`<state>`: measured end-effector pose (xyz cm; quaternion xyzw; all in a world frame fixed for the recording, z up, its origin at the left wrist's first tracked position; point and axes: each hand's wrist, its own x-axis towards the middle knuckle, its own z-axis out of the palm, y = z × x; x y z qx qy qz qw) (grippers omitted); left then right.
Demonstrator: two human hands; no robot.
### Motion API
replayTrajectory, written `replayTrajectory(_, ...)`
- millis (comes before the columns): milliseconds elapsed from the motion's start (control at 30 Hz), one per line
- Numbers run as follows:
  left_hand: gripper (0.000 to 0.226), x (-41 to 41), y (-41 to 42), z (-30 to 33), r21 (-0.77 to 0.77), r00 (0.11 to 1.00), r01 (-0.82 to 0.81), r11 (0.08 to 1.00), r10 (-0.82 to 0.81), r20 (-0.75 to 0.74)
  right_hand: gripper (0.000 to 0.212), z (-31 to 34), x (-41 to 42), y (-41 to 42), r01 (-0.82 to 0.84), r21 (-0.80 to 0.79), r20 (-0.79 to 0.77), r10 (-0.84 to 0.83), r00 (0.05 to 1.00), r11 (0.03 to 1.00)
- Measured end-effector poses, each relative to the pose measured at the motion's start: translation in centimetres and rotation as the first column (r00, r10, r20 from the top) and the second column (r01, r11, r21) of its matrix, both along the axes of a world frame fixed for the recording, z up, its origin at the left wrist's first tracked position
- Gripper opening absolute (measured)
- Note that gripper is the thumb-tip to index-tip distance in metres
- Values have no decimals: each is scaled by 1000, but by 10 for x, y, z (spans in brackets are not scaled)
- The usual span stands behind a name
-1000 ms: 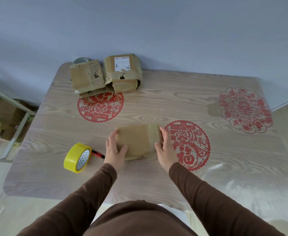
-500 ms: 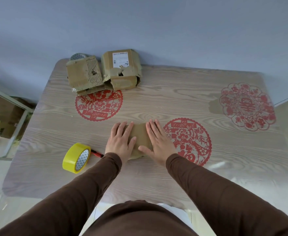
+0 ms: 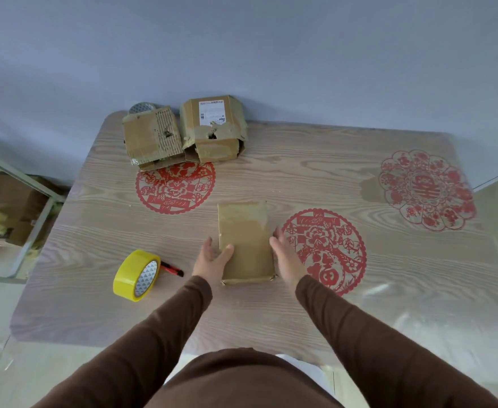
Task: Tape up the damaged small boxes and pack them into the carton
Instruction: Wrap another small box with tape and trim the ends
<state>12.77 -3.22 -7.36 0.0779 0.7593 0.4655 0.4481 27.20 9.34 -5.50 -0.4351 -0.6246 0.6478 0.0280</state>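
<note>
Brown sleeves reach forward from the near edge of the wooden table (image 3: 330, 160), and between them a small cardboard box (image 3: 246, 245) lies flat near the middle of the surface, its long side running away from the person. The left hand (image 3: 212, 259) grasps the box's left side, thumb on its top face and fingers along the edge; the right hand (image 3: 286, 257) lies against the right side with fingers fairly straight, touching rather than clenching. Left of the hands, toward the near left corner, a yellow roll of tape (image 3: 137, 275) stands on its edge, and a red and black cutter (image 3: 171, 268) lies just beside it. A red paper-cut circle (image 3: 330, 251) shows under the clear cover right of the box, another (image 3: 175, 187) sits farther back on the left, and a third (image 3: 425, 189) lies near the far right corner. At the far left corner two torn boxes (image 3: 183, 134) sit side by side, touching, with a grey tape roll (image 3: 141, 108) partly hidden behind them.
</note>
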Motion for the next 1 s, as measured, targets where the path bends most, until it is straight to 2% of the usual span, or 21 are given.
replayTrajectory(33,90,5,1,-6,87,987,-58,994,44,152,69,0,-4,-12,47,-90,0,-47,999,995)
replayTrajectory(100,72,14,0,-16,176,963,-116,978,68,260,73,-2,-9,-28,143,-165,2,-144,990,976)
replayTrajectory(167,54,19,-1,-21,211,958,-157,965,97,271,71,-4,-12,-33,207,-191,-11,-213,977,959)
replayTrajectory(233,48,19,1,-24,228,946,-189,955,115,303,70,-3,-13,-32,236,-223,-14,-245,969,946)
replayTrajectory(467,52,17,3,-16,179,932,-201,963,132,339,71,2,-13,-30,249,-271,-53,-273,961,930)
replayTrajectory(567,55,15,3,-16,99,893,-271,957,212,397,70,15,-14,-28,219,-97,-76,-227,971,971)
replayTrajectory(633,60,20,7,-20,33,884,-291,956,256,392,77,25,-15,-17,72,181,12,-76,997,981)
replayTrajectory(667,58,23,9,-18,6,885,-298,954,274,377,76,29,-15,-12,-47,338,111,10,994,940)
replayTrajectory(733,47,34,18,-16,2,879,-332,943,308,365,68,36,-11,-4,-286,557,314,121,942,780)
replayTrajectory(867,20,34,32,1,99,965,-196,976,174,196,75,29,-10,-2,-510,679,465,228,856,529)
replayTrajectory(933,30,34,33,12,116,952,-210,971,176,251,79,21,-8,-1,-562,684,501,260,825,465)
replayTrajectory(1000,35,34,28,20,116,916,-264,957,211,341,83,17,-8,4,-580,678,509,281,813,451)
